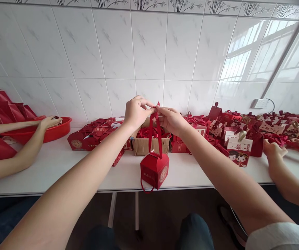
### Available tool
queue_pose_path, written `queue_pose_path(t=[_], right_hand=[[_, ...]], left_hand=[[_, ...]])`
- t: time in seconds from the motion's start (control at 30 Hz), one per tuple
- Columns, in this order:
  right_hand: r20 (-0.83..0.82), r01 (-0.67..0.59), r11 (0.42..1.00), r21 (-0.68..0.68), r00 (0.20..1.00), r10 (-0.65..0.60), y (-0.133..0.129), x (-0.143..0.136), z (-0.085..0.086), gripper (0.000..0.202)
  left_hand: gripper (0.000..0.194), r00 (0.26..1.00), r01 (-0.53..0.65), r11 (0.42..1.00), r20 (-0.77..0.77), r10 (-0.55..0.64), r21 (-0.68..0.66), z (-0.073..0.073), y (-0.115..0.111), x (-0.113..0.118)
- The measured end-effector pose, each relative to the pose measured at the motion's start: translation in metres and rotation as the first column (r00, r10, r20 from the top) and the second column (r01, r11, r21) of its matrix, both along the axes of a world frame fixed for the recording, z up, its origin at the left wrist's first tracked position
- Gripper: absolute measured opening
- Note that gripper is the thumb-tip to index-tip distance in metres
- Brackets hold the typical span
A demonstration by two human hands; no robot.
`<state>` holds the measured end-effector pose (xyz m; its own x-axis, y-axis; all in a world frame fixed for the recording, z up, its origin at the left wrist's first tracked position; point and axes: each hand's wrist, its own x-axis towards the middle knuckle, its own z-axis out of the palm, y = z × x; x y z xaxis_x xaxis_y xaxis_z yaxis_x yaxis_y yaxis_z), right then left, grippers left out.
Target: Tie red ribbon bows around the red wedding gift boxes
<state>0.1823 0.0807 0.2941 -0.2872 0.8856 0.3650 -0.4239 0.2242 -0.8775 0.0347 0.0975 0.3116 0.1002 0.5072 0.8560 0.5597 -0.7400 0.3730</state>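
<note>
At the center of the frame I see the left hand [139, 113] and the right hand [172, 119] meeting, fingertips pinched together on the top of a dark red ribbon [159, 139]; both grips are closed on it. The ribbon runs down to a small red gift box [155, 170] with a gold round emblem, at lower center by the front edge of the white desk [68, 170]. Behind it stands a cardboard box [151, 146] holding red ribbons. Red boxes [89, 137] lie left of that, and more decorated gift boxes [239, 149] crowd the right side. At far left, another person's hands [50, 122] reach over a red basin [58, 130].
</note>
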Motion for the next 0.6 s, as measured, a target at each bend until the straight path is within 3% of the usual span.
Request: queue_pose_path(t=[0.13, 0.27, 0.47, 0.6], right_hand=[[-0.026, -0.02, 0.995, -0.093, 0.999, 0.018, 0.002, 0.001, 0.002, 0.013], [0.002, 0.008, 0.988, -0.152, 1.0, -0.008, 0.01, 0.005, 0.001, 0.017], [0.079, 0.015, 0.99, -0.139, 0.997, -0.004, 0.016, 0.013, -0.001, 0.018], [0.11, -0.053, 0.991, -0.119, 0.992, 0.067, 0.015, 0.018, -0.002, 0.012]], left_hand=[[0.008, 0.988, -0.078, 0.97, -0.109, 0.105, 0.229, -0.005, -0.004, -0.003], [0.012, 0.953, -0.045, 0.945, -0.27, 0.138, 0.323, -0.009, -0.007, -0.006], [0.014, 0.908, 0.021, 0.95, -0.404, 0.111, 0.31, -0.029, -0.009, -0.011], [0.014, 0.951, 0.058, 0.969, -0.307, 0.019, 0.239, -0.046, -0.006, -0.014]])
